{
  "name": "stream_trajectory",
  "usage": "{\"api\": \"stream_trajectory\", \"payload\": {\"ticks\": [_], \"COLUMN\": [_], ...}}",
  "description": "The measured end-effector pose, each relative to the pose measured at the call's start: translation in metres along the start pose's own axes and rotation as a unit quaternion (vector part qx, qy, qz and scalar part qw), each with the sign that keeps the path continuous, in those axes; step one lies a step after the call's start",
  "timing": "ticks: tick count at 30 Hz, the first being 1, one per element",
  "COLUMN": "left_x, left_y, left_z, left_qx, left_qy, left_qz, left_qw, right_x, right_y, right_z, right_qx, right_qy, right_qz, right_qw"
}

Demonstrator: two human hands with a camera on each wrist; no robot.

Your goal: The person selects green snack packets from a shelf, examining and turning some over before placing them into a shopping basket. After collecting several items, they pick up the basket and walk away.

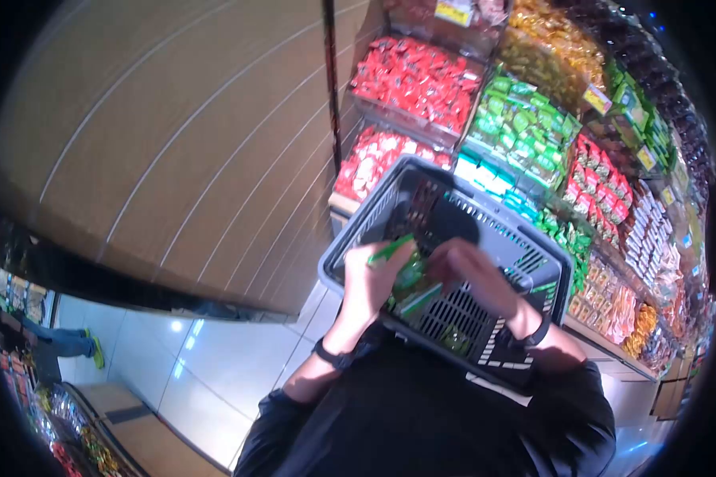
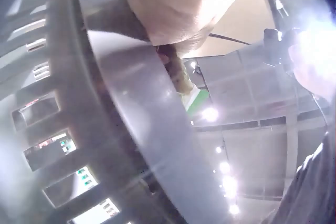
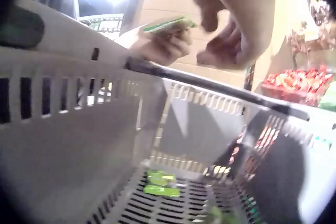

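My left hand point(image 1: 364, 280) grips a clear plastic packet with green edges point(image 1: 412, 277) over the left part of a grey shopping basket point(image 1: 565, 266). In the right wrist view, the fingers of that hand point(image 3: 163, 48) curl round the packet point(image 3: 169, 25) above the basket rim. My right hand point(image 1: 479, 274) is blurred in the head view and sits just right of the packet. From the right wrist, its fingers point(image 3: 223, 45) are loosely bent, with a gap between them and the packet. Small green packets point(image 3: 161, 183) lie on the slotted basket floor.
Beyond the basket stand sloped shelf bins of red packets point(image 1: 418, 79), green packets point(image 1: 525, 127) and many other wrapped goods. A large brown panel point(image 1: 191, 143) rises at the left. Another person's leg point(image 1: 71, 343) shows on the tiled floor point(image 1: 215, 374) at far left.
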State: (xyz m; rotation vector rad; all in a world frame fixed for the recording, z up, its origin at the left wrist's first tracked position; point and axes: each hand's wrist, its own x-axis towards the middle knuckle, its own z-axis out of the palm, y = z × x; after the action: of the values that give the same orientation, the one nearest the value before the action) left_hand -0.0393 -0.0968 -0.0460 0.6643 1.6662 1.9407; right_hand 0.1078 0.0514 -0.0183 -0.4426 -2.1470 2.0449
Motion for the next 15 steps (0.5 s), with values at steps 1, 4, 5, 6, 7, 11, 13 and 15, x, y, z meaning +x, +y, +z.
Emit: {"api": "stream_trajectory", "payload": {"ticks": [1,4,5,6,7,11,13,15], "left_x": [0.0,-0.005,-0.007,-0.008,-0.008,-0.014,-0.017,-0.023], "left_y": [-0.005,-0.006,-0.008,-0.009,-0.008,-0.004,-0.006,-0.007], "left_z": [-0.001,-0.001,-0.001,-0.002,-0.001,-0.004,-0.006,-0.004], "left_qx": [0.026,-0.051,-0.05,-0.04,-0.029,0.077,0.094,0.023], "left_qy": [-0.001,-0.014,-0.02,-0.028,-0.035,-0.07,-0.057,-0.006], "left_qz": [0.004,-0.025,-0.023,-0.006,0.01,0.026,0.058,0.042], "left_qw": [1.0,0.998,0.998,0.999,0.999,0.994,0.992,0.999], "right_x": [-0.001,-0.015,-0.017,-0.019,-0.02,-0.022,-0.021,-0.026], "right_y": [0.002,0.001,0.002,0.003,0.005,0.02,0.02,0.014], "right_z": [0.008,0.022,0.024,0.024,0.022,0.018,0.02,0.023], "right_qx": [-0.012,0.019,-0.007,-0.032,-0.031,-0.017,-0.026,-0.049], "right_qy": [0.005,-0.023,-0.028,-0.033,-0.03,-0.054,-0.056,-0.065], "right_qz": [-0.036,0.055,0.041,0.027,0.026,0.068,0.065,0.085], "right_qw": [0.999,0.998,0.999,0.999,0.999,0.996,0.996,0.993]}}
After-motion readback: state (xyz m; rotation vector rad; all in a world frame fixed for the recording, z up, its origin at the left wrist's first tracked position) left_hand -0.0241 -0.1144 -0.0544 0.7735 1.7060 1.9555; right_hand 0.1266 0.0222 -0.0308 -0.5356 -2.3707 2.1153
